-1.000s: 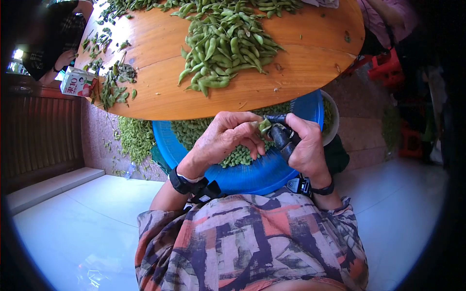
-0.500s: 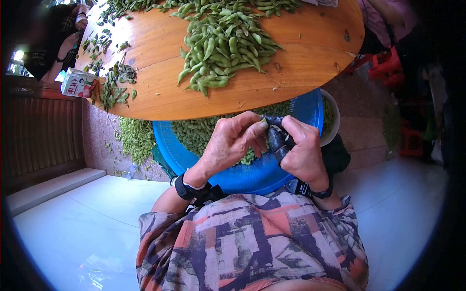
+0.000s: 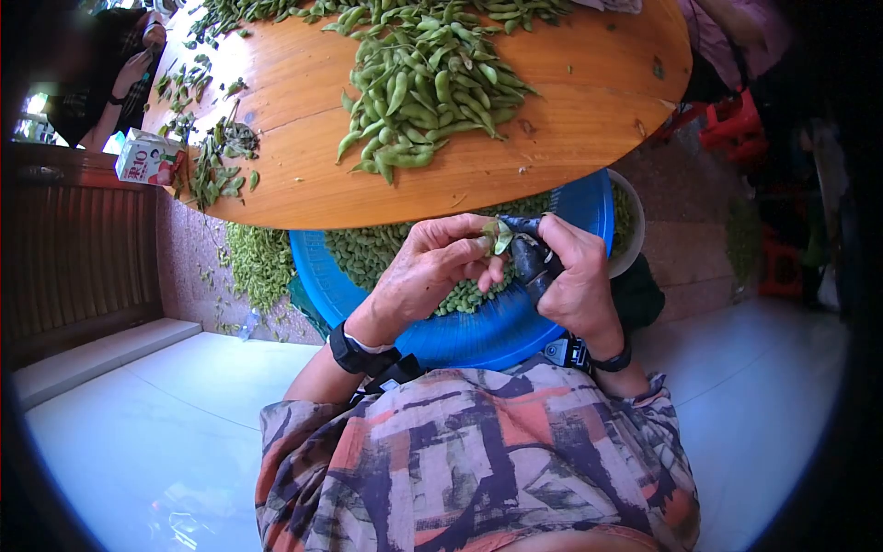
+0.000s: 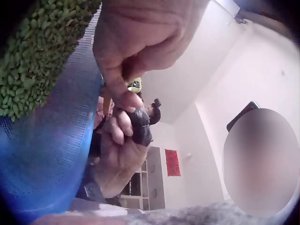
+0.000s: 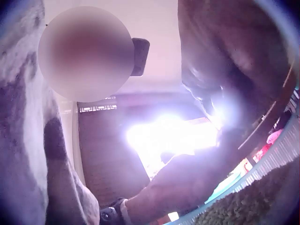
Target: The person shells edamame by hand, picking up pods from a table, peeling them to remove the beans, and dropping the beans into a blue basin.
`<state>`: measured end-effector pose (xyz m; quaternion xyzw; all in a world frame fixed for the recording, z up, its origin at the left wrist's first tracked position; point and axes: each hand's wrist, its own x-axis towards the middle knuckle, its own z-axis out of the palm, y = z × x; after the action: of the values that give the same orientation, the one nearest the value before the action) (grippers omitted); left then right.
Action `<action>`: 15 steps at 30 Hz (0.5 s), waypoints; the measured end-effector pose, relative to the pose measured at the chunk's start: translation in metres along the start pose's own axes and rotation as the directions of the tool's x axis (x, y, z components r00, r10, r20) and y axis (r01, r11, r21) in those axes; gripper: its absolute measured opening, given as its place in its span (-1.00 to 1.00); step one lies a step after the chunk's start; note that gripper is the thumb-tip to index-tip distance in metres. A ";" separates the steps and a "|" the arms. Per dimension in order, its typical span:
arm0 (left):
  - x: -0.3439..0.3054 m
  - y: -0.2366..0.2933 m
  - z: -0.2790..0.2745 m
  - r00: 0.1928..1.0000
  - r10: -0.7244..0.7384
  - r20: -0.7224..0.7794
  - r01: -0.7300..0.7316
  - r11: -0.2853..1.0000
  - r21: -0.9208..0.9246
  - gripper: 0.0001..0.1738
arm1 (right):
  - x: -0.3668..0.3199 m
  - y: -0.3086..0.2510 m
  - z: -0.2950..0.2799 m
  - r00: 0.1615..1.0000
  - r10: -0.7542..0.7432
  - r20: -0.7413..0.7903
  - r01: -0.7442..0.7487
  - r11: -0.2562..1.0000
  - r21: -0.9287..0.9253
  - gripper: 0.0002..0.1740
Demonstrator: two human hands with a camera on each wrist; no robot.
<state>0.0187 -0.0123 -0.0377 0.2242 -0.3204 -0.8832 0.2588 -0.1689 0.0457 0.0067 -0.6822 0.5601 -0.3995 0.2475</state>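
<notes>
Over the blue basket (image 3: 313,276), my two hands meet at a green edamame pod (image 3: 502,238) in the head view. My left hand (image 3: 428,267) pinches the pod between thumb and fingertips. Opposite it, my right hand (image 3: 579,276) has curled fingers with black wrapping (image 3: 531,259) on the digits, their tips right at the pod. Shelled green beans (image 4: 30,56) fill the basket in the left wrist view. In that view the pod (image 4: 134,84) is partly hidden behind the left fingers. The right wrist view is dark and glaring, with the pod hidden.
A wooden table (image 3: 276,184) ahead bears a heap of edamame pods (image 3: 423,92), loose leaves (image 3: 221,156) and a drink carton (image 3: 150,158). Empty-looking pods (image 3: 258,262) lie on the floor left. A pale bowl (image 3: 628,225) stands behind the basket. Other people sit at both table sides.
My left fingertips closed in against the right hand's black-wrapped fingers, then drew slightly back left, showing the pod again. At the far left, another person's hands moved at the table's edge.
</notes>
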 end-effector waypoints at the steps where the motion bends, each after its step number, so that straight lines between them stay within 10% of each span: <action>1: 0.000 -0.002 0.000 1.000 0.024 0.015 -0.023 0.998 -0.054 -0.74 | 0.000 -0.003 0.000 1.000 0.009 0.000 -0.009 1.000 -0.009 -0.68; 15: 0.008 -0.023 0.008 0.991 0.061 -0.122 -0.092 0.959 -0.269 -0.84 | -0.001 0.000 0.008 0.997 -0.070 -0.038 0.070 0.998 0.004 -0.64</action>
<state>0.0008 0.0017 -0.0499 0.2231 -0.1884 -0.8943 0.3390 -0.1625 0.0462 0.0022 -0.6931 0.5393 -0.4223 0.2246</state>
